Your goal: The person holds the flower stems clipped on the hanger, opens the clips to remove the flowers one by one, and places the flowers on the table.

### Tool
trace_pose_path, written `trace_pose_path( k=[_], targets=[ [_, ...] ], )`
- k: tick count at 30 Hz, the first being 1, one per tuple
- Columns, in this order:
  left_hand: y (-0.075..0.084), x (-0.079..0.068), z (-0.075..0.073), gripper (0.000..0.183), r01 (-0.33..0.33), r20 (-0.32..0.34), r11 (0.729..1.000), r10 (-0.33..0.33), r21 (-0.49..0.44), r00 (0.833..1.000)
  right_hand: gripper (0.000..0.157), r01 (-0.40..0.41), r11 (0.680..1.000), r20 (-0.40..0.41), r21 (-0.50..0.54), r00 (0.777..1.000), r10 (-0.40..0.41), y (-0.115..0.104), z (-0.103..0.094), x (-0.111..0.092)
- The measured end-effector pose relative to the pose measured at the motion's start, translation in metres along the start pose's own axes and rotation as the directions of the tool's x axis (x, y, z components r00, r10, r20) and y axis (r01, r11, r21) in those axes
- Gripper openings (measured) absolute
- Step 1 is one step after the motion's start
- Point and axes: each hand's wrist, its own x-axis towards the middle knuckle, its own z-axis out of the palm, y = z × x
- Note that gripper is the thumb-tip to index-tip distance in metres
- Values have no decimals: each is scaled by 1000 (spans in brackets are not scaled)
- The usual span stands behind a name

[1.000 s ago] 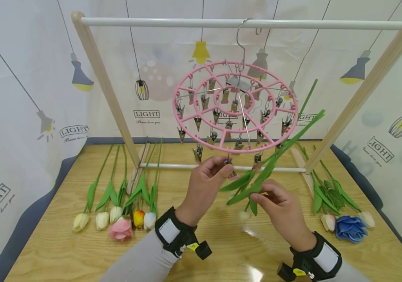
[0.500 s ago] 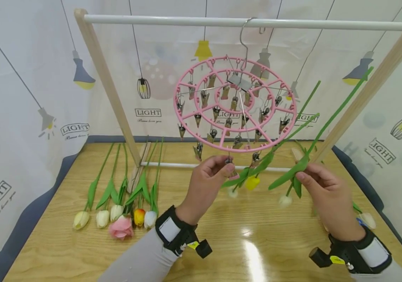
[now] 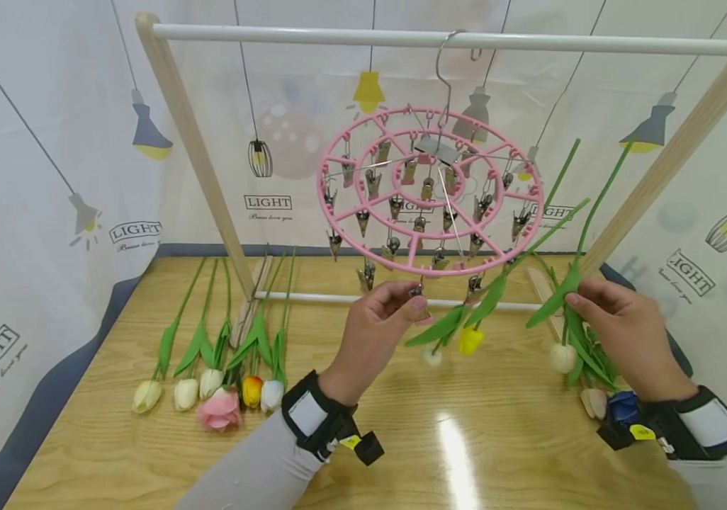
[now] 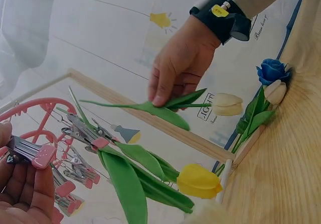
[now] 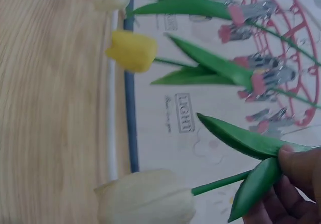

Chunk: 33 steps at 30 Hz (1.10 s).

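Observation:
My left hand (image 3: 376,333) pinches a metal clip (image 4: 37,153) with pink tips, hanging below the near edge of a pink round clip hanger (image 3: 412,272). Off to the right, my right hand (image 3: 625,333) pinches a white tulip (image 3: 564,358) by its stem and leaves, bloom downward and stem rising. The right wrist view shows this bloom close up, pale cream, with the thumb (image 5: 296,163) on the leaves. Between the hands, a yellow tulip (image 3: 470,341) and another white tulip (image 3: 431,355) hang bloom-down from clips on the hanger.
The hanger hooks over a white rod (image 3: 312,35) between wooden posts (image 3: 200,156). At left on the wooden table (image 3: 363,453) lie several tulips and a pink rose (image 3: 220,411). A blue rose (image 3: 623,408) and a pale tulip (image 3: 594,403) lie at right, partly behind the right wrist.
My right hand has moved right, carrying the white tulip away from the hanger and the two hanging tulips. My left hand stays at its clip; the hanger has shifted slightly.

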Motion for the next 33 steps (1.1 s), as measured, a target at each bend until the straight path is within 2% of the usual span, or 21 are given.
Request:
trace_pose_path(
  k=[3, 7, 11, 16, 20, 25, 29, 33],
  targets=[
    [0, 0, 0, 33, -5, 3, 1000, 5, 7, 1000, 48, -50, 998, 92, -41, 994, 54, 14, 1, 7],
    [0, -1, -1, 33, -5, 6, 1000, 5, 5, 1000, 56, -88, 992, 205, -96, 973, 106, 34, 2, 18],
    [1, -1, -1, 32, -4, 9, 1000, 4, 1, 1000, 58, -100, 987, 270, -127, 954, 132, 55, 5, 27],
    [4, -1, 0, 31, 10, 16, 1000, -10, 4, 1000, 54, -111, 979, 294, -173, 943, 159, 78, 10, 35],
    [16, -4, 2, 30, 19, 28, 1000, -19, 18, 999, 52, -67, 973, 291, -220, 948, 131, 90, 13, 37],
    [26, -7, 5, 29, 4, 34, 998, -6, 58, 999, 56, -40, 970, 311, -241, 943, 116, 96, 18, 38],
    [27, -7, 5, 29, -10, 38, 998, 7, 69, 999, 58, -48, 967, 349, -250, 927, 136, 98, 23, 38],
    [25, -7, 4, 29, -20, 45, 998, 18, 60, 999, 57, -36, 958, 358, -284, 923, 141, 101, 27, 38]
  ],
)
